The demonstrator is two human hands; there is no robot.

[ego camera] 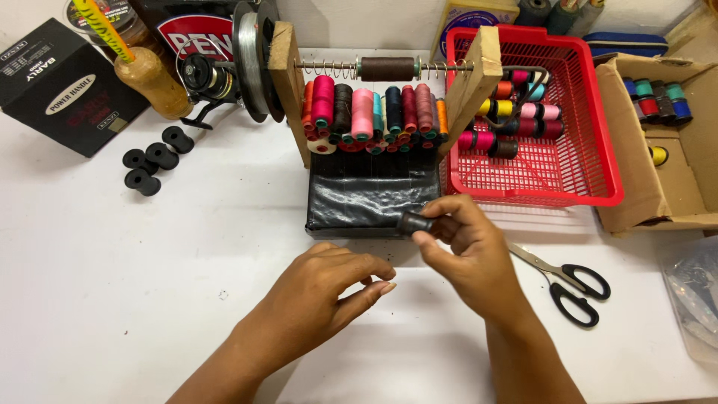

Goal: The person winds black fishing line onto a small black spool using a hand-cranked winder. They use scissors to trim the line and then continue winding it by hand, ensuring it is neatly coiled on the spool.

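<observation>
Currently the person is handling a small black spool (416,223) at the front of the white counter (149,284), just before the black-wrapped base (370,196) of a wooden thread rack (385,90). The right hand (467,251) is gripping the spool, thumb and fingers clamped around its barrel and holding it clear of the counter, level with the base's front edge. The left hand (329,295) is resting low beside it, fingers loosely curled together with nothing seen in them, its fingertips pointing toward the spool but apart from it. Whether a thread is running between the two hands cannot be told.

Judged from this, the step in hand is the preparing of an empty spool. Any following move would be calling for a steady pinch on the barrel and the left fingers closing the short gap to it.

Surroundings noted: rows of coloured thread reels (374,112) are sitting on the rack under a brown reel on a sprung rod. A red basket (591,150) with more reels is standing to the right, with a cardboard box (643,187) beyond it. Black-handled scissors (568,284) are lying just right of the right hand. Four more black spools (153,159) are sitting well apart on the left.
</observation>
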